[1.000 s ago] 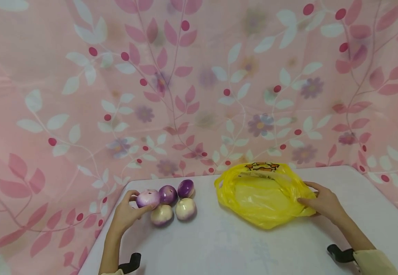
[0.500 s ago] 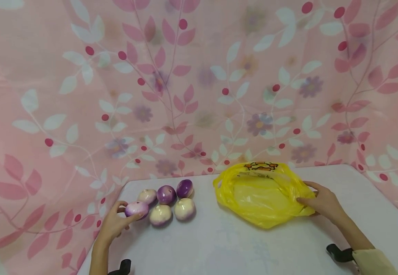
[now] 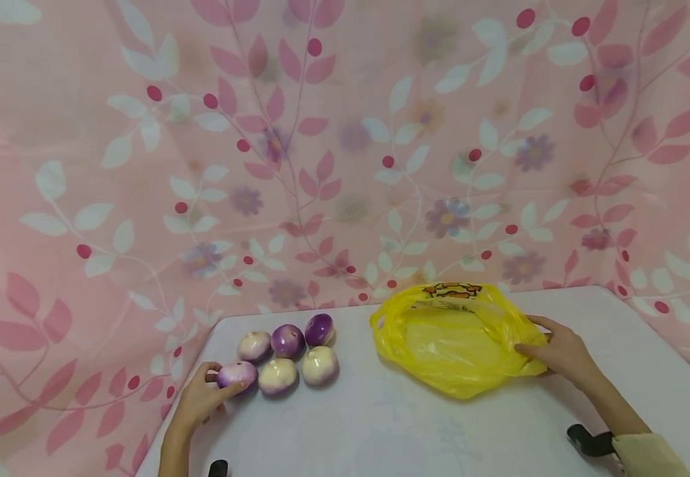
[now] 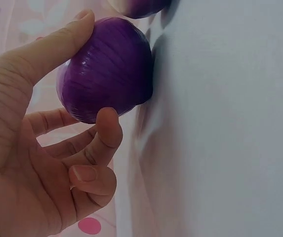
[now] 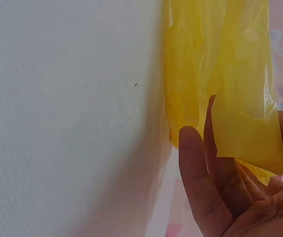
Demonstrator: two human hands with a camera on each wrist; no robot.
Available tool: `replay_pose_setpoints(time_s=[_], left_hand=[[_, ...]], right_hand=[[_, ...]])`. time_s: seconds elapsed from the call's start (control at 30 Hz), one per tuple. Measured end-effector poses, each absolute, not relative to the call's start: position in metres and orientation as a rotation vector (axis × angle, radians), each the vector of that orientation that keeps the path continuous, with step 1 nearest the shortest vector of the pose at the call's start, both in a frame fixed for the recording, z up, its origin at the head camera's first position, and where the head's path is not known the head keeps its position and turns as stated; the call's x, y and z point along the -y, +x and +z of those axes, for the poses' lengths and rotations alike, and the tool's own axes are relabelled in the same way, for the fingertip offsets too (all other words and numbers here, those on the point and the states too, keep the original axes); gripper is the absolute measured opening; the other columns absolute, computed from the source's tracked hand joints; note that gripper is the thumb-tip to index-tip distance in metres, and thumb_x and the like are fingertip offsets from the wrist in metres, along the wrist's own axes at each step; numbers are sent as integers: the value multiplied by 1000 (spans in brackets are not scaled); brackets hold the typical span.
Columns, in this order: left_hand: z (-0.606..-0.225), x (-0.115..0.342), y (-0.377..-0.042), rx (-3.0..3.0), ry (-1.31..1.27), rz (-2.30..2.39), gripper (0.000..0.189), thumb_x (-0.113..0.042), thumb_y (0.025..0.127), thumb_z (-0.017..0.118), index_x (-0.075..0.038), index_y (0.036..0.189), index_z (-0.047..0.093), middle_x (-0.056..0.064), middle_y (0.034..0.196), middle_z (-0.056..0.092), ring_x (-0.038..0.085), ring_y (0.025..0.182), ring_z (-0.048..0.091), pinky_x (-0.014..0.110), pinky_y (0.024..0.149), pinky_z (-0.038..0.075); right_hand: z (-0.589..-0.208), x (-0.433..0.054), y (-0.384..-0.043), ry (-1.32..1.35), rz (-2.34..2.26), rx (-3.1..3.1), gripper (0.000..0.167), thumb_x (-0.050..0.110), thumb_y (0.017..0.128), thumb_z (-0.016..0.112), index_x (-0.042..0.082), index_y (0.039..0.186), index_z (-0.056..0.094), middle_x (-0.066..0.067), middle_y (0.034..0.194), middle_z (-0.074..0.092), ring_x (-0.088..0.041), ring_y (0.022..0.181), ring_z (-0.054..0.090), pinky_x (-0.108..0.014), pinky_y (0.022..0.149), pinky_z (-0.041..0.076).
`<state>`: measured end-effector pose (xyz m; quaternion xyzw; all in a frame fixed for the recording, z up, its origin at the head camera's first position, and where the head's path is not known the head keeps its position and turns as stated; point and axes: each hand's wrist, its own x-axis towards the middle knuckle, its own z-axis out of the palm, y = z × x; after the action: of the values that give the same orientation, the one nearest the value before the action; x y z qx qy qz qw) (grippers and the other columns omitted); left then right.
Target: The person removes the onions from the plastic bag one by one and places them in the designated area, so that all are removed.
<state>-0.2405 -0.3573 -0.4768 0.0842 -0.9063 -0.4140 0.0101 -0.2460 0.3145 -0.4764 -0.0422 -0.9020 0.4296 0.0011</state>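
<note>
In the head view my left hand (image 3: 200,395) holds a purple-and-white onion (image 3: 237,377) at the front left of a group of onions. The left wrist view shows the thumb on one side of this shiny purple onion (image 4: 109,69) and fingers on the other, with the onion at the white tabletop. Behind and right of it are a pale onion (image 3: 254,346), a purple onion (image 3: 287,340), a darker purple onion (image 3: 319,329) and two whitish onions, one nearer (image 3: 278,377). My right hand (image 3: 565,354) pinches the right rim of a yellow plastic bag (image 3: 458,371), whose mouth gapes toward me.
A white cloth-covered table (image 3: 380,430) lies beneath everything. Pink floral fabric (image 3: 345,165) hangs behind the table and along its sides. Black straps or mounts, such as the right one (image 3: 589,440), sit at both wrists.
My left hand has drawn the purple-and-white onion toward me and slightly left, then lowered it beside the others. The pale onion behind has come into sight. The right hand and bag stay put.
</note>
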Motion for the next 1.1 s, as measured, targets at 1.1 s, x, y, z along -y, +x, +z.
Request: replay_pose_setpoints(time_s=[1.1], left_hand=[[-470, 361, -242, 2821, 238, -1199, 94, -59, 80, 74, -6, 146, 36, 28, 135, 51, 25, 57, 62, 29, 37, 40]], right_hand=[[-476, -309, -245, -147, 1350, 2824, 85, 38, 87, 74, -7, 146, 33, -39, 114, 54, -21, 67, 61, -37, 57, 57]])
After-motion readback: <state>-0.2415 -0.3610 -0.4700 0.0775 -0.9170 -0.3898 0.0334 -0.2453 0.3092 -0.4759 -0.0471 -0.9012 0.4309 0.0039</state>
